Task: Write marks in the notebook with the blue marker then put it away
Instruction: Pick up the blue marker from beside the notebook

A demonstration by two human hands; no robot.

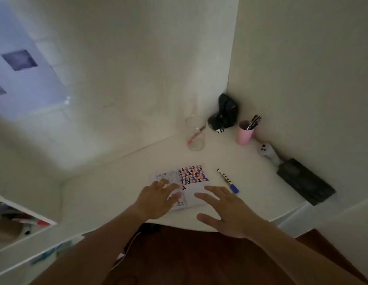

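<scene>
Your hands, left [158, 199] and right [224, 210], are spread empty; the blue marker [228, 180] lies capped at three o'clock of the notebook [191, 177], so writing remains.

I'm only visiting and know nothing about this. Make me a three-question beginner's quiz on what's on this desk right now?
1. True or false: the right hand is gripping the white marker with the blue cap.
2. Which hand rests on the open notebook with coloured marks?
3. The pink cup holding pens stands: A) beside the notebook, B) near the wall corner, C) on the floor.

Key:
1. False; the marker lies on the white desk, and the hand is open.
2. The left hand.
3. B.
</scene>
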